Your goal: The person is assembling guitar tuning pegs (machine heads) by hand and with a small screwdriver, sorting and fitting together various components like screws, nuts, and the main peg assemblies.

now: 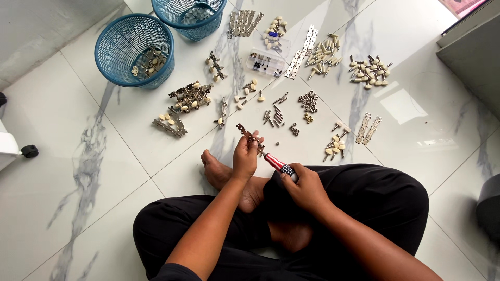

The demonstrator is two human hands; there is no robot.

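From the head camera you look down at your own crossed legs on a white marble-patterned floor (78, 171). Your left hand (245, 156) is closed around the lower end of a narrow metal plate strip (248, 135), which angles up and to the left out of your fingers. Your right hand (304, 187) is wrapped around the handle of a screwdriver (278, 165) with a red, white and blue patterned grip; its tip points up and left and meets the strip just beside your left thumb. Both hands sit above your bare foot (221, 174), close in front of your shins.

Beyond your hands the floor is covered with sorted parts. Two blue plastic baskets stand at the upper left: the nearer basket (134, 49) holds a few metal pieces with cream knobs, and the farther basket (190, 15) lies partly out of frame. A pile of assembled strips (190, 96) with cream knobs lies between the baskets and your left hand. A small cluster of nuts (308, 100) sits straight ahead, with loose screws (276, 115) just to its left. A clear compartment box (265, 62) lies farther off, and heaps of cream-knobbed pegs (370, 72) spread to the upper right. Two bare plates (367, 129) rest to the right of your hands.
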